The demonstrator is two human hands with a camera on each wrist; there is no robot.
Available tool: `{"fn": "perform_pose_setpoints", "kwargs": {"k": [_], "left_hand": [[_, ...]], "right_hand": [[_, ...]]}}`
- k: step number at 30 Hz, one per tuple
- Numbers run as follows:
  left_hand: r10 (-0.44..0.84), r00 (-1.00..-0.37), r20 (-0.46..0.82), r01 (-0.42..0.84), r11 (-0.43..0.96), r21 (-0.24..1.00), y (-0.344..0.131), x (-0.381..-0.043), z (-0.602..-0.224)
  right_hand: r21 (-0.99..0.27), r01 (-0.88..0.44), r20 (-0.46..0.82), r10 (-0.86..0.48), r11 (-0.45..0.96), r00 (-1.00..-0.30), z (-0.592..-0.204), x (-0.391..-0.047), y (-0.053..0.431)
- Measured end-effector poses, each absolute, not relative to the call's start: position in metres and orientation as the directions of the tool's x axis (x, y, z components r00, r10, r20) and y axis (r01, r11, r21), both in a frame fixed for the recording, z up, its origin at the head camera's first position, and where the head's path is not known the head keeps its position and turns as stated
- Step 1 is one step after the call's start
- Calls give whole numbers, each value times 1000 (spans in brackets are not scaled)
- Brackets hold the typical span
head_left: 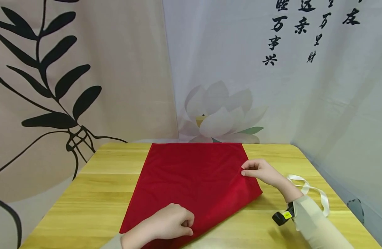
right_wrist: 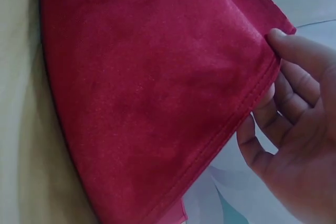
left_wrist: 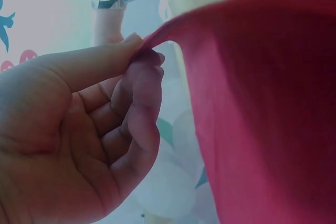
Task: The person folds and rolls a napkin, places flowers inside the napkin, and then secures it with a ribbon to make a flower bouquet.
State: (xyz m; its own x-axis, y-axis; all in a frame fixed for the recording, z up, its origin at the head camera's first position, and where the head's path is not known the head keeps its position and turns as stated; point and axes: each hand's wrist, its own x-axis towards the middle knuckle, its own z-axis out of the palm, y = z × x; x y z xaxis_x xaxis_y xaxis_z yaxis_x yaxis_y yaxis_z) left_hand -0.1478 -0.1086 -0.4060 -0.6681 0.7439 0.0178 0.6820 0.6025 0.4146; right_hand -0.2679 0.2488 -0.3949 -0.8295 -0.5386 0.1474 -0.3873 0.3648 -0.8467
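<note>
A red cloth [head_left: 191, 176] with stitched hems is spread over the wooden table, its front right side lifted and folded back. My right hand [head_left: 262, 171] pinches the cloth near its right edge. In the right wrist view, the thumb of the right hand [right_wrist: 302, 114] presses on the hemmed cloth [right_wrist: 157, 77] close to a corner. Lower in the head view, my left hand [head_left: 170, 221] is over the near part of the cloth. The left wrist view shows the left hand [left_wrist: 105, 114] pinching the cloth [left_wrist: 262, 103] between thumb and index finger, stretching it taut.
Beside the right forearm, a white strap [head_left: 315, 190] lies looped on the wooden table [head_left: 94, 197]. A black device with a yellow label [head_left: 282, 217] is on the right wrist. Behind the table hangs a printed curtain [head_left: 132, 69] with leaves, a lotus and writing.
</note>
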Motion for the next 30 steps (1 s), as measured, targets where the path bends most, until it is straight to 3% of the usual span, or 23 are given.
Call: {"fn": "perform_pose_setpoints", "kwargs": {"k": [9, 30], "left_hand": [[713, -701, 0, 641, 630, 438, -115, -154, -394], [697, -717, 8, 654, 669, 353, -125, -158, -382]], "right_hand": [[-826, -407, 160, -531, 389, -832, -378, -280, 237], [-756, -491, 178, -585, 433, -791, -347, -301, 212]]}}
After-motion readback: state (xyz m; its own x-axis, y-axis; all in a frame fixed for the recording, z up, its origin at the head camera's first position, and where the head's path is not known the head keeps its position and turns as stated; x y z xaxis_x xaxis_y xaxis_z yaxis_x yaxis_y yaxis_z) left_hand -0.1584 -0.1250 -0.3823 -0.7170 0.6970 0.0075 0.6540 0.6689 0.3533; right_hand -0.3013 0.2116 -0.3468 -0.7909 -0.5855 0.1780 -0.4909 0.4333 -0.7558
